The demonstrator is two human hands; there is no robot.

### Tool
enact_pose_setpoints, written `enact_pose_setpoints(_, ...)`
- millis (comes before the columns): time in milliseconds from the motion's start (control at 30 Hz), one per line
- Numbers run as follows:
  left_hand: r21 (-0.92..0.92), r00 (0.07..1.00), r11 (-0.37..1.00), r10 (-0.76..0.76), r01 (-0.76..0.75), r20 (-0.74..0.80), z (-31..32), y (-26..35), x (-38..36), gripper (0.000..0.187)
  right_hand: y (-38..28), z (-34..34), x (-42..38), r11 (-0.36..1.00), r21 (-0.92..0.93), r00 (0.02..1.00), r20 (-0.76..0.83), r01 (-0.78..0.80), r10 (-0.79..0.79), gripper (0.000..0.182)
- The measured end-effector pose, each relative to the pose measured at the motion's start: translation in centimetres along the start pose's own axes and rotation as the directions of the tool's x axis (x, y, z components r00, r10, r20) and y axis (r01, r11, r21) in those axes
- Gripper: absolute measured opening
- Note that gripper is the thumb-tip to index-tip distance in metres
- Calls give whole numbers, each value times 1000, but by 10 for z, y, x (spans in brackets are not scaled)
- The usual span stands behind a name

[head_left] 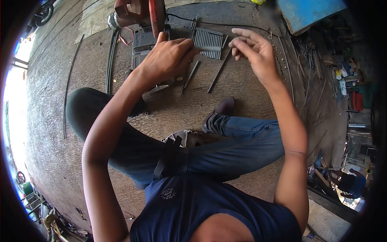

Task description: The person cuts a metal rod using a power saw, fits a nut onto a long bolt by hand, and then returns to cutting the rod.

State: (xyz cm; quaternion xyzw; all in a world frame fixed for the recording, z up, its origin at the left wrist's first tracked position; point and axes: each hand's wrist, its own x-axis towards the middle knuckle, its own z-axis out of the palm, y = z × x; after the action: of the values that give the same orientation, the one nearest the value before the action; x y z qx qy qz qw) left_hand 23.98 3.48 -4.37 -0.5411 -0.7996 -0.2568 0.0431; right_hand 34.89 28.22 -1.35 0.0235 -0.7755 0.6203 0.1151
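Note:
My left hand [171, 56] is beside the red disc of a cut-off machine [157, 18], its fingers curled; anything inside them is hidden. My right hand [254, 50] is raised over the floor, right of a row of short dark metal rods [208, 42]. Its thumb is near the index finger and the other fingers are spread, with nothing visible between them. Below the row, a longer thin rod [219, 71] and a shorter rod [192, 74] lie on the floor. The machine's grey metal base [141, 46] is partly behind my left hand.
Long bars [111, 62] lie left of the machine, and a thin rod [72, 80] farther left. A black cable [217, 25] crosses behind the short rods. A blue panel [308, 12] is at the top right. Another person [354, 183] is at the far right.

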Motion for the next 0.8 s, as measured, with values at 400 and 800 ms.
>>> enact_pose_setpoints(400, -778, 853, 590, -502, 217, -143, -13, -11, 12, 31, 39, -27, 12, 913, 330, 943, -145, -239, 299, 18)
enact_pose_setpoints(800, -886, 692, -130, -678, -445, -248, -62, -33, 29, 27, -65, 30, 24, 880, -181, 883, -94, 439, -460, 23)
